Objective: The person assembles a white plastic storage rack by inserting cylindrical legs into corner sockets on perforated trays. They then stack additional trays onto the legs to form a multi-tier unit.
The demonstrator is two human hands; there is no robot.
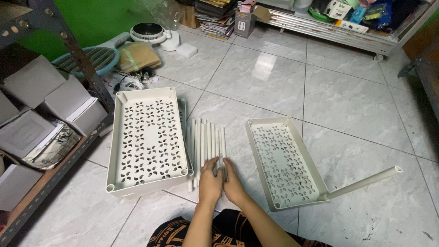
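We sit on the tiled floor (pixel 347 105) with both hands down on a row of white tubes (pixel 206 142) that lies between two perforated shelf trays. Our left hand (pixel 209 182) and right hand (pixel 234 184) rest side by side on the near ends of the tubes, fingers held together and laid flat on them, pressing rather than gripping — neither hand is closed around a tube.

The step in hand looks to us like squaring up the loose tubes, drawing their near ends level. Judging from how things lie, the next move calls for singling one tube out of the row, which means curling the fingers round it without scattering its neighbours, since round tubes roll easily on smooth tile.

The tubes lie parallel, touching or nearly so, their long axis running away from us toward the far shelving, tilted only slightly rightward at the far ends. Their far ends are uneven, some reaching further than others.

The left tray (pixel 148 137) sits just beside the row, seemingly stacked on another tray whose edge shows at its right. The right tray (pixel 283 164) lies near, on the other side, and already carries one fitted tube (pixel 366 181) at its near right corner — that one points out to the right and slightly upward.
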